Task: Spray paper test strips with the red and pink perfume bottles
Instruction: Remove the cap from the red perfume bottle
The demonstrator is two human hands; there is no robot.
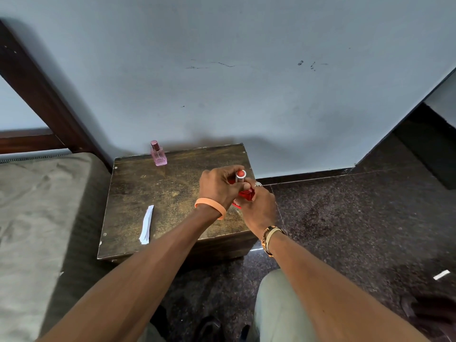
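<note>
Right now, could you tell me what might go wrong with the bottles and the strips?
The red bottle is held over the table's right edge, so a slip could drop it onto the hard floor. The pink bottle stands at the far edge. The paper strips lie loose near the front and could be swept off.

Both my forearms are bare, no sleeves in view. On my left wrist I wear a plain peach-orange silicone wristband (pixel 211 206), smooth and without markings that I can read. My right wrist carries a patterned band (pixel 270 239) in orange, black and cream, its lettering too blurred to read. A silver ring (pixel 258 184) with a raised, ornate top sits on a finger of my right hand (pixel 259 208). My knee is covered in pale grey-green trousers (pixel 276 309).
</note>
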